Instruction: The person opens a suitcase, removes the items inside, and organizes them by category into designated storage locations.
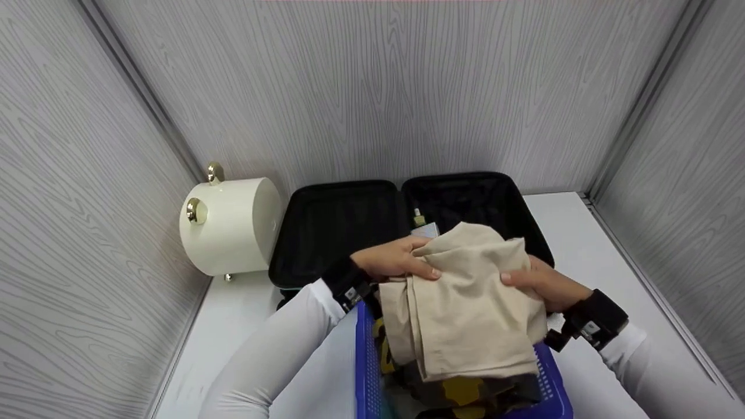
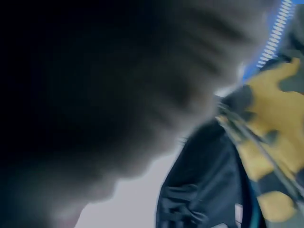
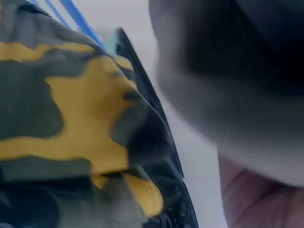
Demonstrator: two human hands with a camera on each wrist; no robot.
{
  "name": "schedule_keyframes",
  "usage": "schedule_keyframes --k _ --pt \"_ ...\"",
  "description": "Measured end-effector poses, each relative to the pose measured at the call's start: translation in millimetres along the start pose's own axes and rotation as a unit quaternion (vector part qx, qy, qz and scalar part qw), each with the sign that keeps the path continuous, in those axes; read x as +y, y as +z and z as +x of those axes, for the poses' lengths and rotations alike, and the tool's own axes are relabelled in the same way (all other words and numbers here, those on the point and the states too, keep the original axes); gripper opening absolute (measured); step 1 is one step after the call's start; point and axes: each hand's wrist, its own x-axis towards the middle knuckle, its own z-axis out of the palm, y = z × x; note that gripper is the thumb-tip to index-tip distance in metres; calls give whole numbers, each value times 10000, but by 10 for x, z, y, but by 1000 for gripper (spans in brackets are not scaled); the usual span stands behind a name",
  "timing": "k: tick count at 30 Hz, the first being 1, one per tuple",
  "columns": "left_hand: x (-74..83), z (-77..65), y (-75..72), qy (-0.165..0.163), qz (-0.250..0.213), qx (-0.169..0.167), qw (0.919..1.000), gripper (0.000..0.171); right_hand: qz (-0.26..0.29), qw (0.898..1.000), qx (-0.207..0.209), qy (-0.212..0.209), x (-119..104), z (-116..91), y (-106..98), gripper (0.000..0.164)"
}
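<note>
A folded beige cloth garment (image 1: 471,308) is held up between both hands, above a blue plastic basket (image 1: 368,372). My left hand (image 1: 393,259) grips its left edge, thumb lying over the front. On the other side my right hand (image 1: 544,282) pinches the right edge, thumb in front and fingers hidden behind the fabric. Beneath it in the basket lies a dark camouflage garment with yellow patches (image 1: 463,391), seen closer as camouflage cloth (image 3: 90,104) in the right wrist view. Dark blurred fabric fills much of the left wrist view.
An open black suitcase (image 1: 343,227) lies behind the basket. In its right half sit a small dropper bottle (image 1: 419,218) and a white box (image 1: 426,230). A cream cylindrical container with gold feet (image 1: 227,227) lies on its side at left. Grey panels (image 1: 378,87) enclose the white table (image 1: 233,326).
</note>
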Motion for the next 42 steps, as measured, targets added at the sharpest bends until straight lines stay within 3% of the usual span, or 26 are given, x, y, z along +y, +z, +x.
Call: schedule_keyframes --k 3,8,11,15,21,24,26,28,32,35,37,38,40,42 --pt "-168 -144 17 -554 -52 80 9984 49 -726 9962 290 387 4 -88 155 29" --pt "-533 -316 44 -1438 -152 112 9894 40 -1134 9885 278 965 124 -161 290 31" --pt "-739 -367 73 -1730 -209 -44 9847 29 -1323 9856 -34 1055 255 -169 346 32" --pt "-933 -401 87 -1867 252 -247 9818 20 -1820 9775 -231 1045 392 -178 397 28" --pt "-1064 -419 65 -1503 1380 -419 9781 16 -3170 9436 -65 954 546 -197 382 29" --pt "-1101 -425 62 -1236 2072 -421 9695 13 -3631 9278 34 861 613 -174 370 30" --pt "-1113 -428 73 -1152 2596 -337 9582 14 -3876 9179 128 844 623 -150 370 30" --pt "-1093 -435 98 -1090 3170 -187 9420 18 -4119 9059 292 937 594 -123 376 27" --pt "-959 -484 173 -1000 3986 256 9113 39 -4611 8788 754 964 424 -97 380 30" --pt "-807 -559 214 -683 4211 565 9027 56 -4914 8600 1202 671 270 -98 381 37" --pt "-709 -612 234 -336 4338 702 8976 54 -5084 8466 1528 371 189 -102 387 40" --pt "-663 -638 250 -137 4433 734 8933 50 -5126 8424 1648 207 164 -102 392 40" --pt "-590 -675 290 139 4579 664 8864 39 -4991 8500 1679 -94 137 -103 413 37" --pt "-574 -685 346 235 4792 439 8763 31 -4950 8567 1386 -422 146 -94 433 36"
